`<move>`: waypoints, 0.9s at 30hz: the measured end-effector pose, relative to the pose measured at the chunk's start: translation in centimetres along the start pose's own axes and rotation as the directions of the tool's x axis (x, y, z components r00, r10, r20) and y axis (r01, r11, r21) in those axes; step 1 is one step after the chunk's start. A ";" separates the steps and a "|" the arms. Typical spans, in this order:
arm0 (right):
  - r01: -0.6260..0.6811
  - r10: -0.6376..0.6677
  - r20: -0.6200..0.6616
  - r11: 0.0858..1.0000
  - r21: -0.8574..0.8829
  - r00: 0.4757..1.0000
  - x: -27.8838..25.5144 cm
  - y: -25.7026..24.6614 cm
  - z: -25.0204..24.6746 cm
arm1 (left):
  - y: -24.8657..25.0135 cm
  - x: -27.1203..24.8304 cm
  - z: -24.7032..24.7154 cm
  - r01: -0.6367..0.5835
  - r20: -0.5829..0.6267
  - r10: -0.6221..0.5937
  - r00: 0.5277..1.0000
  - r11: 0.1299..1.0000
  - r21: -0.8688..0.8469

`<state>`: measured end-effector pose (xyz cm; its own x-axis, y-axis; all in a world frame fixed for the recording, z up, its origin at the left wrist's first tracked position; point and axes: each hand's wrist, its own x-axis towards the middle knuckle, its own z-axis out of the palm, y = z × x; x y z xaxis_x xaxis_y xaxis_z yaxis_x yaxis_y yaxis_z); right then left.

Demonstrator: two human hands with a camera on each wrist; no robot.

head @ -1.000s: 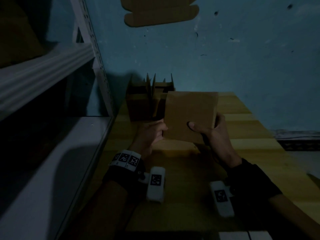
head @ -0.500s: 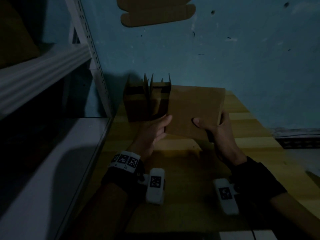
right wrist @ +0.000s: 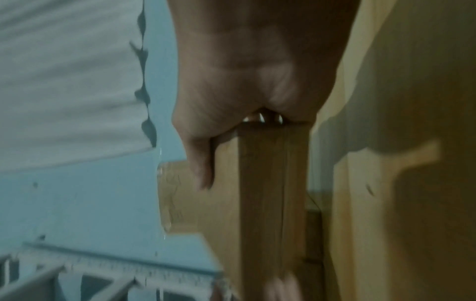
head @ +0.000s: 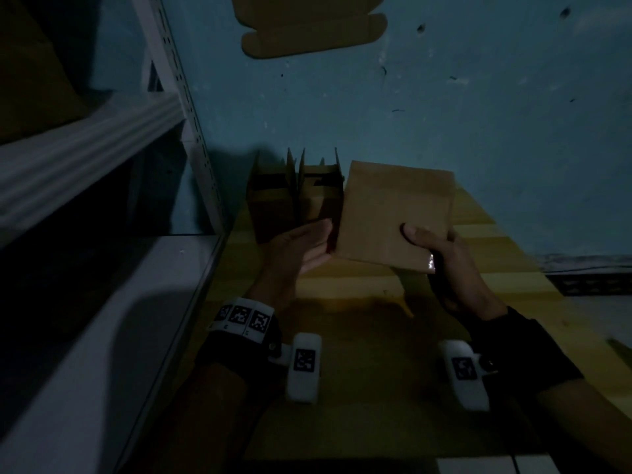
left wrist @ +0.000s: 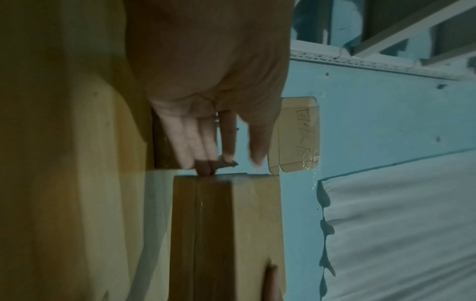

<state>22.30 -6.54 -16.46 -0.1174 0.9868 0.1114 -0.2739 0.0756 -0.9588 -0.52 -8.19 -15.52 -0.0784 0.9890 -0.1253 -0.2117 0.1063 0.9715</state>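
A closed brown cardboard box point(head: 393, 213) is held above the wooden table point(head: 478, 268). My right hand point(head: 441, 248) grips its lower right corner, thumb on the near face and fingers behind. The right wrist view shows that hand point(right wrist: 231, 126) wrapped round the box's point(right wrist: 273, 193) end. My left hand point(head: 304, 248) is open, palm up, with straight fingers at the box's left edge. In the left wrist view its fingertips point(left wrist: 206, 165) touch the box's point(left wrist: 226, 224) edge.
Several open cardboard boxes with upright flaps point(head: 294, 196) stand at the back of the table against the blue wall. A flat cardboard piece point(head: 307, 25) is stuck on the wall above. A white metal shelf unit point(head: 102, 234) lines the left side.
The box has moved up and to the right with my right hand. My left hand has let go of its lower left corner and opened flat beside it.
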 end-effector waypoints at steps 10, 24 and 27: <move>-0.163 0.179 0.148 0.980 -0.119 0.973 -0.1 0.2 0.4 | 0.2 0.2 -0.1 0.004 -0.012 -0.003 1.000 0.996 0.084; -0.139 0.142 0.089 0.989 -0.045 0.986 0.0 1.4 1.9 | -0.1 0.6 0.2 0.041 -0.019 -0.043 0.999 0.994 -0.102; -0.115 0.130 0.093 0.982 -0.147 0.987 0.1 1.1 1.4 | 0.1 0.4 -0.5 0.042 0.014 -0.043 0.999 0.997 0.071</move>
<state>20.62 -6.52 -17.13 -0.2406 0.9706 0.0101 -0.1154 -0.0183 -0.9931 -1.03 -7.87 -15.54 -0.0551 0.9849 -0.1640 -0.1453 0.1546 0.9772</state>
